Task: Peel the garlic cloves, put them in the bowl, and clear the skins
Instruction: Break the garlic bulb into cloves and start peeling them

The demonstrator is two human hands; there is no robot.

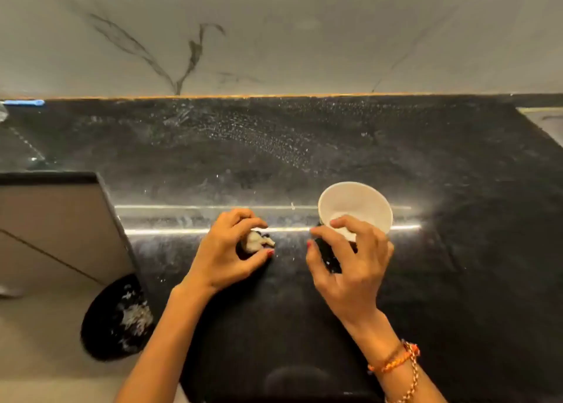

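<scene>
A white bowl [359, 203] stands on the black stone counter [274, 159], right of centre. My left hand [227, 250] curls over a small pile of garlic and papery skins [257, 240], with thumb and fingers around it on the counter. My right hand [350, 259] hovers just in front of the bowl, its fingers loosely curled and reaching over the near rim. Nothing shows in its fingers. A few white skin flecks lie on the counter beneath the right palm. The bowl's inside looks white; I cannot tell whether cloves lie in it.
A black bin [117, 317] holding pale skins stands on the floor at lower left, beside a beige cabinet [58, 229]. A marble wall [274, 37] rises behind the counter. A sink edge [545, 116] shows at far right.
</scene>
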